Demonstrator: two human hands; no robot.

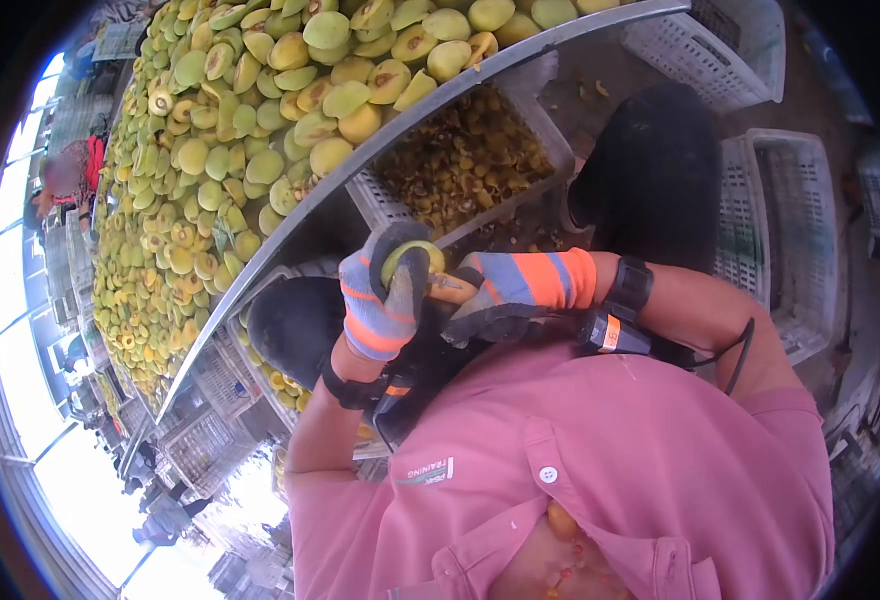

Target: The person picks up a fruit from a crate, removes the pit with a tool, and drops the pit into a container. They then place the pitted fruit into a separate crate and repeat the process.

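My left hand (380, 295), in a grey-and-orange work glove, is closed around a yellow-green peach (421, 257) in front of my lap. Its fingers cover much of the fruit. In the matching glove, my right hand (520, 290) grips a small tool with a wooden handle (452, 289). The tool's tip points at the peach, but its working end is too small and hidden to make out. Beyond my hands, many halved peaches (350, 98), several with brown pit cavities, are heaped on a metal-edged table (290, 205).
Below the table edge, a plastic crate (557, 150) holds brown-yellow scraps. White crates (785, 230) stand on the floor at my right, with another crate (695, 60) farther ahead. My knees (655, 165) flank the work area. A person in red (93, 165) is at the far left.
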